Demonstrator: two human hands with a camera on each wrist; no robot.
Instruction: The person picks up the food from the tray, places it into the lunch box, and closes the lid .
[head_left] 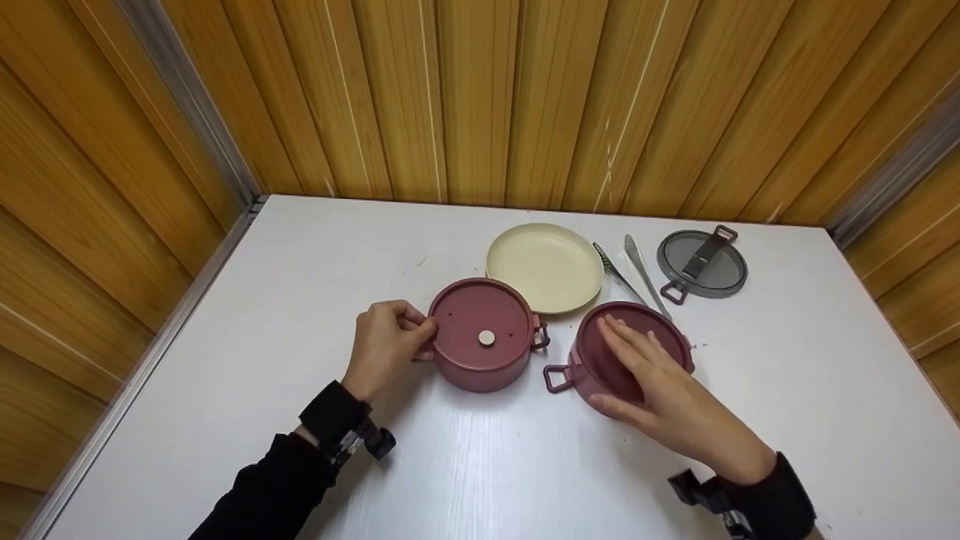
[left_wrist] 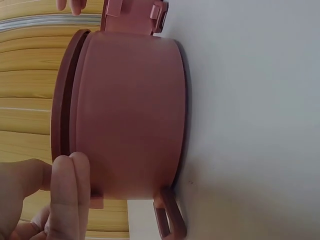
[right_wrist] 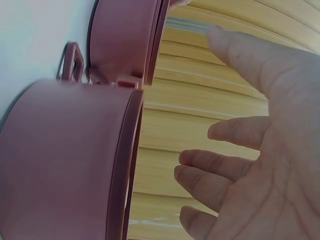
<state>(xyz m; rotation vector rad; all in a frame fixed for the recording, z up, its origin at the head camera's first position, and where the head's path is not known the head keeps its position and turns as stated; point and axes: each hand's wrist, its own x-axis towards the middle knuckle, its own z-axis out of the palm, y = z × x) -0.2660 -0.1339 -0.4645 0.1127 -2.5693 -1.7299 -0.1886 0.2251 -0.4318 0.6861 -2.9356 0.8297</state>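
Observation:
A maroon pot (head_left: 484, 381) stands in the middle of the table, its maroon lid (head_left: 465, 311) bearing a pale round button. My left hand (head_left: 382, 341) pinches the left edge of this lid between thumb and fingers. Seen from the left wrist, a dark gap runs between the lid (left_wrist: 59, 110) and the pot wall (left_wrist: 130, 115). To the right is a second maroon pot (head_left: 583, 375) with a looped side handle. Over its top my right hand (head_left: 667, 390) is held with fingers spread; the right wrist view shows the palm apart from the pot (right_wrist: 60, 160).
Behind the pots lies a cream plate (head_left: 544, 266). Two metal utensils, one with a dark patterned handle (head_left: 611, 262) and one silver (head_left: 641, 262), lie beside it. A grey lid (head_left: 720, 274) with maroon clasps is at the back right. Wood-patterned panels (head_left: 480, 97) edge the table.

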